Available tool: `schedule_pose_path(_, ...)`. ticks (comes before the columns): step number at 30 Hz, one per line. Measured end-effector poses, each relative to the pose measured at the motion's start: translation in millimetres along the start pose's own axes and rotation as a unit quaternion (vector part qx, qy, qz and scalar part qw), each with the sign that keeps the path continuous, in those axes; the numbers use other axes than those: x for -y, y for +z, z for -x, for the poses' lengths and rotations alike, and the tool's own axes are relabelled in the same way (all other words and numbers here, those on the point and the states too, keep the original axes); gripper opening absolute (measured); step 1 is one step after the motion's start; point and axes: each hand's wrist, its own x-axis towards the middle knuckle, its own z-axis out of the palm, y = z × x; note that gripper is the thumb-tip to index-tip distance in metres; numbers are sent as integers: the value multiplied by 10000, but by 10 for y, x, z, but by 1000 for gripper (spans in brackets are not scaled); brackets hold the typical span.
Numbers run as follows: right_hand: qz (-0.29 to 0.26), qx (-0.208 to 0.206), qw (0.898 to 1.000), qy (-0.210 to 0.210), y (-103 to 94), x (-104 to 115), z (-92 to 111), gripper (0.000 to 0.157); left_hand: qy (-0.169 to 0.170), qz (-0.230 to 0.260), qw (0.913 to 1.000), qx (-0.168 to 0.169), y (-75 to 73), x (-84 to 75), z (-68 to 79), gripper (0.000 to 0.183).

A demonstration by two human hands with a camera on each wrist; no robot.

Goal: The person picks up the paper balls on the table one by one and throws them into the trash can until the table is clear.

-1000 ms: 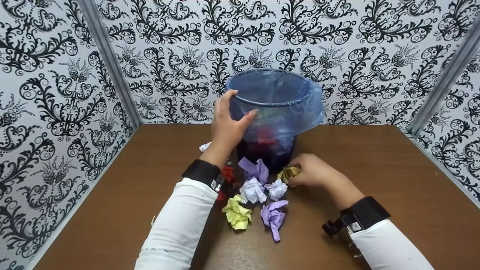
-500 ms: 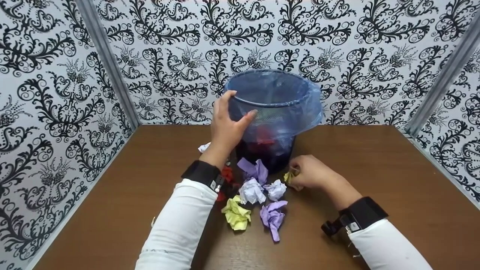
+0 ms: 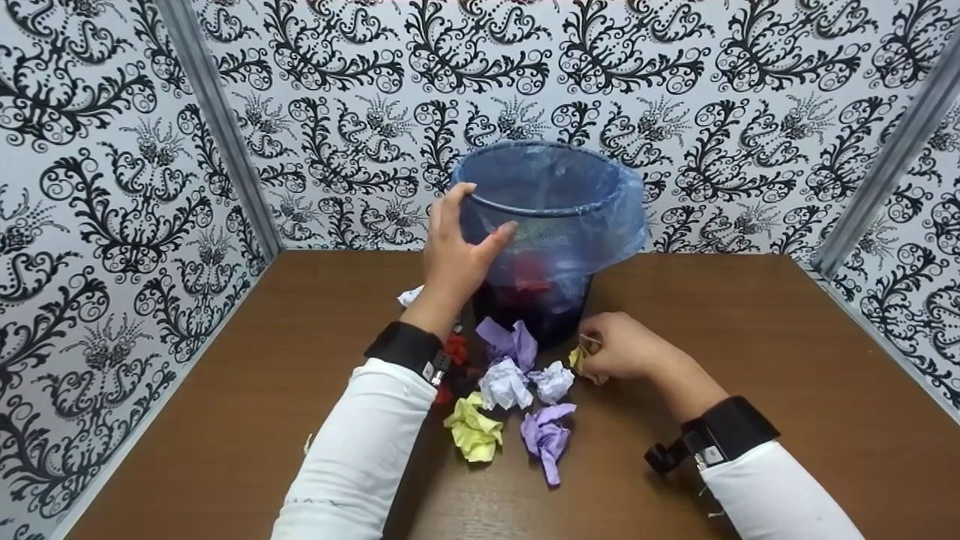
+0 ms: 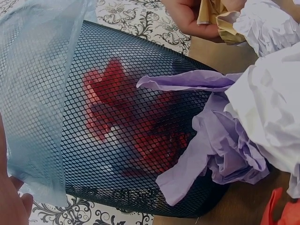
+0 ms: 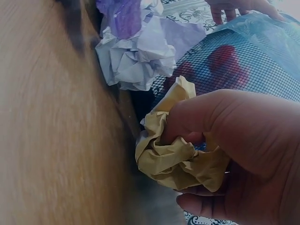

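Observation:
A black mesh wastebasket (image 3: 570, 300) with a blue plastic liner (image 3: 622, 225) folded over its rim stands at the back of the table. Just below the rim my left hand (image 3: 456, 259) holds its left side, fingers curved around it and thumb on the front. Red crumpled paper (image 4: 110, 89) shows through the mesh. By the basket's lower right, my right hand (image 3: 626, 346) pinches a yellow-brown crumpled paper ball (image 5: 173, 159) between thumb and fingers, low over the table. Part of that ball is hidden by the hand in the head view.
In front of the basket lie purple paper balls (image 3: 546, 442), white ones (image 3: 506, 384) and a yellow one (image 3: 474, 429). Red paper (image 3: 454, 348) is partly behind the left forearm, and white paper (image 3: 409, 295) lies further left. Patterned walls (image 3: 360, 135) enclose the table (image 3: 750, 322).
My right hand's fingers have closed further around the yellow-brown paper ball, which now shows less in the head view. My left hand and the wastebasket have stayed in place.

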Motion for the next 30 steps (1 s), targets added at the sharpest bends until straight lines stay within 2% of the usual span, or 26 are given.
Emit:
schedule_pose_path(8,-383,65,9992,-53,-113,119,31,15,-86,-74,9999,52,-18,-18,-17,79)
schedule_pose_path(14,-581,58,9982,-149,-217,233,86,23,-120,-61,9999,52,-18,-14,-8,80)
schedule_pose_path(21,-19,-227,9987,-447,-368,320,154,41,-134,-70,9999,50,-5,-6,-11,80)
schedule_pose_path(24,-4,-282,9985,-479,-416,339,187,36,-177,-69,9998,74,-1,-10,-10,81)
schedule_pose_path(30,-484,-367,9973,-402,-489,377,250,26,-69,22,10000,17,13,-9,2,79)
